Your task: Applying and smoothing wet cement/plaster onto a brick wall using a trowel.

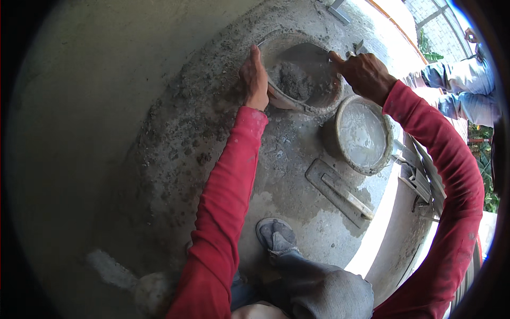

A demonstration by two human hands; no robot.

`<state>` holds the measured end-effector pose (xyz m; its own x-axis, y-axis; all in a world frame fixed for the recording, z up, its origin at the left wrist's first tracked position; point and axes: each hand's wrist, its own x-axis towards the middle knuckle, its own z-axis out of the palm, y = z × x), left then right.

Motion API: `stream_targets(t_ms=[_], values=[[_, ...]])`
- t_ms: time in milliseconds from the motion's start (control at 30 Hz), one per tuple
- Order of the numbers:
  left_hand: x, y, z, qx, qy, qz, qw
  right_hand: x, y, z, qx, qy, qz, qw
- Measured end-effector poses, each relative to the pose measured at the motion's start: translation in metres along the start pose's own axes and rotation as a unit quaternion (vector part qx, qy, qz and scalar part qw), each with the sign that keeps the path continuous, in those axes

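Note:
My left hand holds the near left side of a round bucket, thumb up along the rim and the other fingers partly hidden against the outer wall. Wet grey mortar lies inside it. My right hand is closed round the handle of a trowel, whose broad blade reaches into the bucket above the mortar. Just right of and nearer than this bucket stands a second bucket of cloudy grey water. A plastering float rests on the wet floor, handle up.
Spilled mortar and grit cover the rough floor around the buckets. Metal pieces lie along the right edge, and a metal bracket is at the far side. Another person's legs in jeans show at the far right. My shoe is below the float.

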<state>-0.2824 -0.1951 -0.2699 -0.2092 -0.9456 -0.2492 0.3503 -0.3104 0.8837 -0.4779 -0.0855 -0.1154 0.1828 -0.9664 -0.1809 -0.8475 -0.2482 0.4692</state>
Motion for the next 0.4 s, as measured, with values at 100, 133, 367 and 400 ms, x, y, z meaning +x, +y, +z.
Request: stream_targets(t_ms=[100, 133, 367, 400], values=[[-0.025, 0.010, 0.008, 0.023, -0.008, 0.083, 0.996, 0.011, -0.025, 0.004, -0.147, -0.033, 0.019, 0.988], [-0.032, 0.014, 0.009, 0.059, -0.005, 0.122, 0.991, 0.009, -0.032, 0.003, -0.202, 0.033, 0.029, 0.978], [-0.052, 0.037, -0.043, 0.123, -0.064, 0.109, 0.984, -0.021, -0.086, -0.010, 0.015, -0.207, -0.038, 0.977], [-0.054, 0.035, -0.050, 0.125, -0.059, 0.100, 0.985, -0.022, -0.091, -0.012, 0.034, -0.191, -0.046, 0.980]])
